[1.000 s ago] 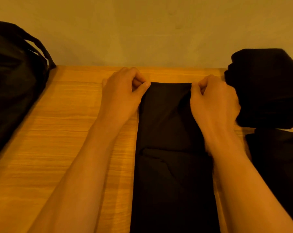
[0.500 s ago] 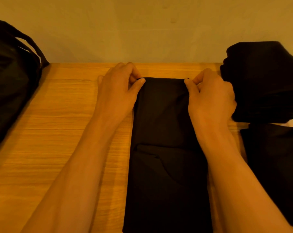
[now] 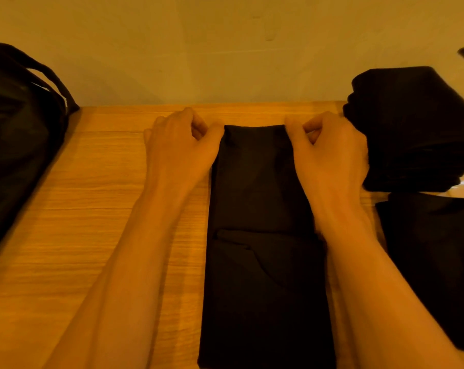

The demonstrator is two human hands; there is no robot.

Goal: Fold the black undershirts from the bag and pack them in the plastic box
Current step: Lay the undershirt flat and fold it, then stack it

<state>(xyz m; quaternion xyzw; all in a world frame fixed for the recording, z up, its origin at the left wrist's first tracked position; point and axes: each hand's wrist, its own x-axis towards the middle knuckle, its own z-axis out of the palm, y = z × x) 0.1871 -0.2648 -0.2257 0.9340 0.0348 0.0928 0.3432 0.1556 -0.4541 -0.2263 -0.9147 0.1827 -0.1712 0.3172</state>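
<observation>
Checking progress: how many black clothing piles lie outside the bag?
3: a long strip in the middle, a stack far right, another pile near right. Each may hide more shirts.

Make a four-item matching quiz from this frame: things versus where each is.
Things:
1. bag
2. folded pile
3. left hand
4. right hand

Places:
a. pinches the far right corner of the undershirt
b. left side of the table
c. far right, near the wall
d. pinches the undershirt's far left corner

Pairs: 1-b, 2-c, 3-d, 4-a.
</observation>
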